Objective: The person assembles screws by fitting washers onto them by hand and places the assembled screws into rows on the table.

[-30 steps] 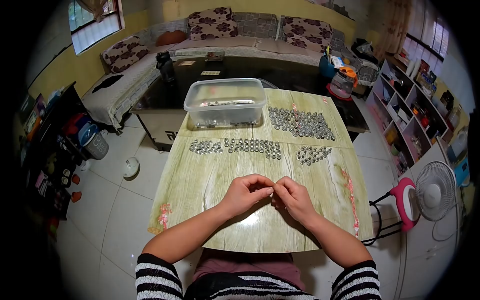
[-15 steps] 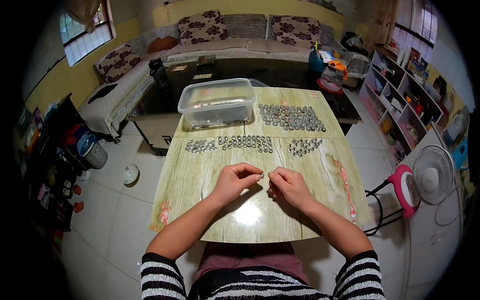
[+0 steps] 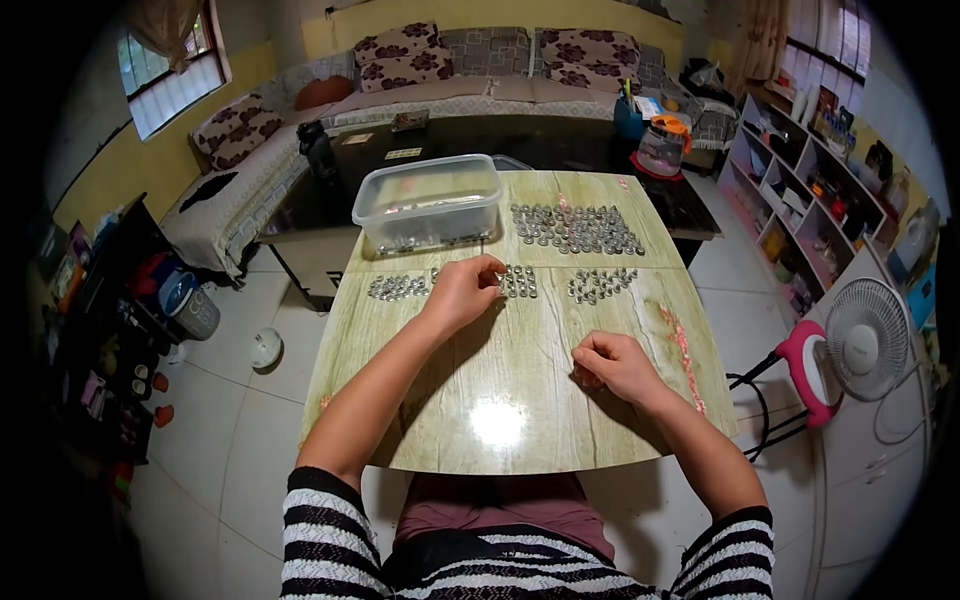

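Observation:
My left hand is over the middle group of small metal pieces, thumb and forefinger drawn together. Whatever sits at its fingertips is hidden, and the hand covers part of that group. Further right and nearer my body, my right hand hovers above the bare wood-patterned table. Its fingers are curled in, and I cannot make out anything in them. More small silvery pieces stand in a left group, a right group and a larger block of rows at the back.
A clear plastic tub stands at the table's back left, with some small things in its bottom. Behind is a dark low table with a water jug. A white fan rests on a pink-edged stool at right.
My left hand has moved forward and slightly left, from beside the right hand to the middle group. My right hand has shifted right, away from it. The view has shifted slightly.

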A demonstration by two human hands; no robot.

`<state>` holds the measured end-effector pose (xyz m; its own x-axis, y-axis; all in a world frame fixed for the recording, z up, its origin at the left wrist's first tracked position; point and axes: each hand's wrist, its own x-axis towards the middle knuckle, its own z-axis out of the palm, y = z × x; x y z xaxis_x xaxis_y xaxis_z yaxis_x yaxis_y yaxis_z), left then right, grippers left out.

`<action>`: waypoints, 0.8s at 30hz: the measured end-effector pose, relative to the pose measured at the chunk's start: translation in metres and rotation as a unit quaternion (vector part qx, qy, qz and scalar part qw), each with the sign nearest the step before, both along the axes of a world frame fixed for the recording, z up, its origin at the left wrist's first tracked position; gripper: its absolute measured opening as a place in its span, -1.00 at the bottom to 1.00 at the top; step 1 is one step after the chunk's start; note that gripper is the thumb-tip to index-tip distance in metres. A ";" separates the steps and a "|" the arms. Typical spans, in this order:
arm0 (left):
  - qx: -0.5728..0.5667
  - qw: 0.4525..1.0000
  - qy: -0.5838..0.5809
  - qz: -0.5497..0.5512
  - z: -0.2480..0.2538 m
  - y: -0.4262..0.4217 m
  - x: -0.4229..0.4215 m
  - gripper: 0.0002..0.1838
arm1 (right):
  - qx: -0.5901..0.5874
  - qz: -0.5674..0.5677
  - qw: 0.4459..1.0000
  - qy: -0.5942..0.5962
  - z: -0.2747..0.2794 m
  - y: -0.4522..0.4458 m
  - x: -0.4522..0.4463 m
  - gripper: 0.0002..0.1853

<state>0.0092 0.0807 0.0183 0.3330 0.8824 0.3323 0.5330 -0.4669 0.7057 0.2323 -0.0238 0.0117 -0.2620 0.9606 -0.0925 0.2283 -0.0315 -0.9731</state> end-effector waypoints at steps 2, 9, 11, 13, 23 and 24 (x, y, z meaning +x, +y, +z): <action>0.004 1.000 0.027 0.002 -0.001 0.006 0.003 -0.77 | -0.006 -0.004 1.000 0.001 -0.001 -0.003 0.004 -0.80; 0.030 0.997 0.067 0.003 -0.016 0.018 0.008 -0.79 | 0.005 0.000 1.000 -0.011 -0.003 -0.008 0.015 -0.82; 0.031 0.998 0.062 -0.001 -0.019 0.020 0.009 -0.79 | 0.007 0.003 1.000 -0.014 -0.004 -0.010 0.015 -0.82; 0.031 0.998 0.056 -0.006 -0.020 0.020 0.011 -0.80 | 0.010 -0.004 1.000 0.010 -0.005 -0.011 0.014 -0.79; 0.080 0.993 0.089 0.012 -0.019 0.016 0.010 -0.83 | 0.005 -0.002 1.000 -0.022 0.002 -0.012 0.018 -0.83; 0.099 0.990 0.095 0.014 -0.018 0.014 0.010 -0.84 | 0.010 -0.016 1.000 -0.007 0.003 -0.011 0.019 -0.84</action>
<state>0.0189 0.0948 0.0007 0.3818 0.8164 0.4332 0.6623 -0.5686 0.4879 0.2515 -0.0345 0.0146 -0.2298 0.9703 -0.0759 0.2410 -0.0188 -0.9703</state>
